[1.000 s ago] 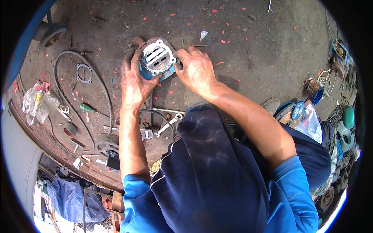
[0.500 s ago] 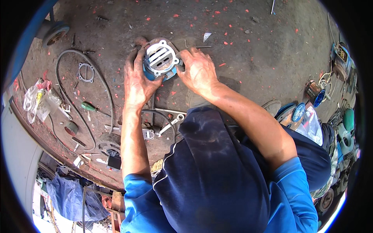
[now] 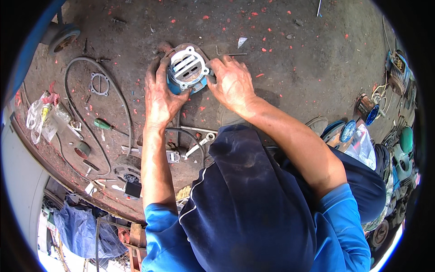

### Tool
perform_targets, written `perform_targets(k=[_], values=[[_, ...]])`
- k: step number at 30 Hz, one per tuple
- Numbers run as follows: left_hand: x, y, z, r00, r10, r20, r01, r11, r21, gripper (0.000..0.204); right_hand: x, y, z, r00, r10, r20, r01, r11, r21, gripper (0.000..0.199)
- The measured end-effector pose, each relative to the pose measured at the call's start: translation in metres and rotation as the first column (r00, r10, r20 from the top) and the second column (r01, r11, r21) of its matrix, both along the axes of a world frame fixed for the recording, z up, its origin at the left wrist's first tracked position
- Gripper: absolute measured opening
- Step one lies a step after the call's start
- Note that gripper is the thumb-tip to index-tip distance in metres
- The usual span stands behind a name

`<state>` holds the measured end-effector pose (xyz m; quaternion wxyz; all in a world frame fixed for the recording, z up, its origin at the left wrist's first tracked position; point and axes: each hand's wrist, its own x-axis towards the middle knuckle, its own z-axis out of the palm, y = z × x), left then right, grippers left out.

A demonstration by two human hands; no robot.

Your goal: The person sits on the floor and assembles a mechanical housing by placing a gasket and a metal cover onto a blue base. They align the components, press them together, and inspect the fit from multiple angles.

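A round, pale metal plate (image 3: 186,67) with bolt lugs and a bar across its middle lies on a blue-sided housing (image 3: 174,88). My left hand (image 3: 161,95) wraps the left side, thumb at the lower edge and fingers up along the far side. On the right edge, my right hand (image 3: 232,82) grips with bent fingers near a lug; its fingertips are partly hidden. An L-shaped hex key (image 3: 232,54) lies just beyond my right hand. Left of my hands, a thin ring gasket (image 3: 99,84) with a centre bar rests on the floor.
A grey hose (image 3: 121,86) loops at the left, with a green-handled screwdriver (image 3: 103,124) by it. A wrench (image 3: 198,146) lies before my knees. Plastic bags (image 3: 43,115) are at far left; motor parts (image 3: 401,75) line the right side. Red flakes dot the floor.
Almost nothing differs. Both hands keep their hold on the round part, with only a very slight shift of the right hand.
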<state>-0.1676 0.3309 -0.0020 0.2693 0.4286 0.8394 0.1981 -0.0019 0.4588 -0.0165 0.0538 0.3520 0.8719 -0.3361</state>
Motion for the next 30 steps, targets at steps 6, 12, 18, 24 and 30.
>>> perform_targets(k=[6,12,18,24,30], values=[[0.001,-0.003,-0.001,1.000,0.017,0.008,-0.017,1.000,-0.008,0.100,0.000,0.000,-0.001,1.000,-0.009,-0.009,0.009,1.000,0.003,0.036],[0.028,-0.031,-0.005,0.979,0.178,-0.103,-0.165,0.978,0.130,0.080,0.002,0.000,-0.004,1.000,-0.024,0.011,0.024,0.999,-0.047,0.037],[0.061,-0.043,-0.018,0.925,0.303,-0.229,-0.286,0.953,0.102,0.044,-0.003,0.003,0.004,0.995,0.010,0.094,0.000,0.994,-0.107,0.036],[0.063,-0.038,-0.021,0.910,0.348,-0.225,-0.321,0.936,0.147,0.033,-0.004,0.001,0.001,0.996,0.049,0.080,-0.048,0.999,-0.005,0.036],[0.063,-0.038,-0.026,0.916,0.336,-0.220,-0.287,0.931,0.224,0.033,-0.004,0.001,0.001,0.994,0.062,0.085,-0.063,0.998,0.013,0.035]])
